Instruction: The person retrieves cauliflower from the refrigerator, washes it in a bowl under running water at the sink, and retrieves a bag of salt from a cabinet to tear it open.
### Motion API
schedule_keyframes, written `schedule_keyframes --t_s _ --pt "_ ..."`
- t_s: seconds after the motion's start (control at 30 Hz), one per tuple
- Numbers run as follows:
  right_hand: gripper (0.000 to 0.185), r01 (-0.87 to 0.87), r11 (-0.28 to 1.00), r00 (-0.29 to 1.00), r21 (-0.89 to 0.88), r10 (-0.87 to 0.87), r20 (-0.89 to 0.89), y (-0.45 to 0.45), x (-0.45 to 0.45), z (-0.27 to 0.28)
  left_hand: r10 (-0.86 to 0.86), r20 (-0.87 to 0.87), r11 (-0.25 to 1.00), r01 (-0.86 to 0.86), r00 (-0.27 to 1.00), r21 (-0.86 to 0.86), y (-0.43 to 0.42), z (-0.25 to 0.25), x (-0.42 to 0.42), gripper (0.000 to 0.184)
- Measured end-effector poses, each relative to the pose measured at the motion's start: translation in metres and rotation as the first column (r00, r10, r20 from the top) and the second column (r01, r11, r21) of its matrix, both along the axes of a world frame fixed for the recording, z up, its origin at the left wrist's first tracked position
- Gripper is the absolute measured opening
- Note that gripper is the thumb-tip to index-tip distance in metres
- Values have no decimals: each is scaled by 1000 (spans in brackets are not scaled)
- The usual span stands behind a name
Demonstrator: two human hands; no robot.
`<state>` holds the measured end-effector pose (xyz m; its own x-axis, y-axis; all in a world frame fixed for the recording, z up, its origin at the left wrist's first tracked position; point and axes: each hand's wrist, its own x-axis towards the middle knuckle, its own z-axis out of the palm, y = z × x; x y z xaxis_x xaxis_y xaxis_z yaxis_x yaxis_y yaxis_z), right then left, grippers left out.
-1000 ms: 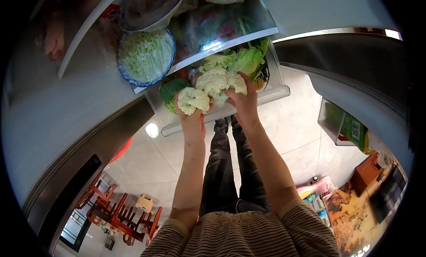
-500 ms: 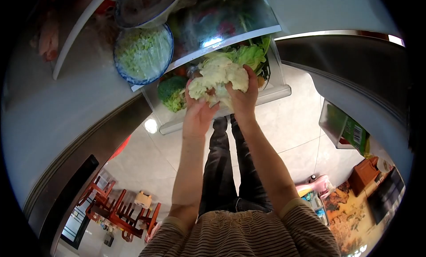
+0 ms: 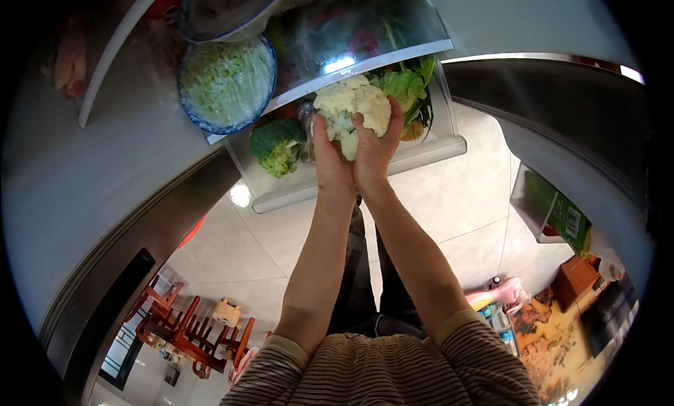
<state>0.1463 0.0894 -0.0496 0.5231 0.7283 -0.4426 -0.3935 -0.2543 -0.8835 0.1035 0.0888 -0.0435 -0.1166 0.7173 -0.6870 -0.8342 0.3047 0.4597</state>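
Note:
Pale cauliflower (image 3: 353, 104) is held between both my hands, over the open fridge drawer (image 3: 365, 176). My left hand (image 3: 333, 157) cups its left and lower side. On its right side my right hand (image 3: 378, 145) grips it, the thumb across the front. Left of the hands, a green broccoli head (image 3: 278, 146) lies in the drawer, with something in clear wrapping between. Leafy green lettuce (image 3: 404, 88) sits behind my right fingers. Whether the cauliflower is one piece or several, I cannot tell.
A wrapped blue-rimmed bowl (image 3: 228, 83) of chopped greens stands on the shelf, with another bowl (image 3: 232, 13) above. Fridge doors flank the drawer, the right one (image 3: 547, 104) holding a green package (image 3: 565, 218). Wooden chairs (image 3: 186, 339) are at the lower left.
The separate cauliflower piece in my left hand has come together with the larger one. My left hand has moved right, beside my right hand, uncovering the broccoli and clear wrapping.

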Motion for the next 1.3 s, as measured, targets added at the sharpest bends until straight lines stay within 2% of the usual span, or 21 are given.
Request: schedule_keyframes --t_s 0.23,0.33,0.37,0.47,0.57,0.6,0.7,0.73,0.83,0.9,1.0,1.07,1.17,1.2,1.27,1.3 --pt "64 -56 998 987 29 51 152 3 8 -1 11 25 999 -10 1000 -33 5 -9 4 43" --pt "64 -85 993 981 80 69 180 4 14 2 82 13 972 -77 997 -221 7 -16 1 38" --pt "63 -92 990 981 105 72 182 5 18 4 39 -4 975 -39 999 -220 4 -21 -4 40" --pt "65 -239 962 919 129 181 350 -1 39 -10 -49 -37 975 40 998 -220 -11 -29 -29 41" --pt "68 -363 922 847 133 267 459 -3 62 -10 -199 19 970 200 980 -141 -22 -18 -58 43" --pt "68 -373 923 836 94 291 465 -4 68 -6 -114 102 987 124 988 -99 -20 -3 -59 30" --pt "67 -395 918 766 39 306 565 -5 84 -1 -142 54 980 148 988 -134 -22 12 -69 32" --pt "66 -370 927 867 64 319 384 -6 88 0 -150 57 978 157 987 -139 -21 15 -70 31" --pt "65 -381 916 899 127 335 283 -7 86 10 -192 78 973 200 978 -113 -22 14 -72 32" --pt "63 -469 874 836 126 394 382 -3 80 17 -243 98 968 248 965 -43 -20 13 -73 36" --pt "62 -604 788 731 119 488 476 4 70 26 -237 -213 966 208 948 -153 -18 27 -62 49" --pt "60 -664 744 651 66 533 541 8 64 24 -221 -313 975 202 924 -90 -17 27 -58 54" --pt "58 -669 734 691 116 556 463 6 56 19 -263 -493 962 261 829 -74 -14 25 -51 67" --pt "58 -627 766 754 144 549 361 5 53 23 -289 -552 953 290 782 -88 -14 25 -49 72" --pt "56 -533 827 846 178 513 146 7 47 34 -312 -452 948 305 836 -90 -11 26 -52 79" --pt "58 -519 838 855 168 505 119 8 46 36 -321 -398 946 312 859 -89 -9 29 -52 83"
